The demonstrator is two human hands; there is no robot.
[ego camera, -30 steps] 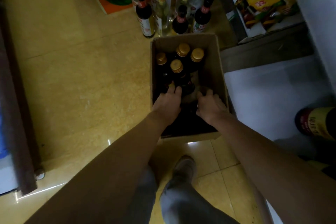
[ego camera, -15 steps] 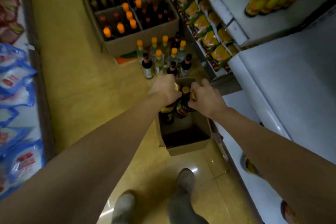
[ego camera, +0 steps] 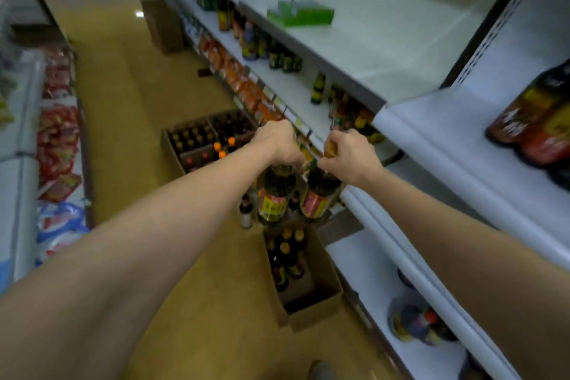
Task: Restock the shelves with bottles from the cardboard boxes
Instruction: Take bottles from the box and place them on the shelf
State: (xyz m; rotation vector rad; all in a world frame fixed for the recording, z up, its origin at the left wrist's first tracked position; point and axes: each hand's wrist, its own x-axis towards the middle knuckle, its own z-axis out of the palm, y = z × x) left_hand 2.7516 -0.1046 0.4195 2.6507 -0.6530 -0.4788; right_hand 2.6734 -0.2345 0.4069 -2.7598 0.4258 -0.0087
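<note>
While left hand and right hand each grip a bottle neck, lift clear, set upright on shelf.

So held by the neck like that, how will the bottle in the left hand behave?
The bottle looks full and dark, so probably heavy for its size. Left hand grips only the neck; it may swing. Likely breakable if dropped.

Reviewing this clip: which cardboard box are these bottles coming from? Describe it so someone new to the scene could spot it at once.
Start at the white shelving on the right and drop to the yellow floor at its foot. The small open cardboard box stands there, directly below the two bottles held by the left hand and right hand. Unlike the big divided boxes farther up the aisle, it is narrow, undivided and half empty.
</note>
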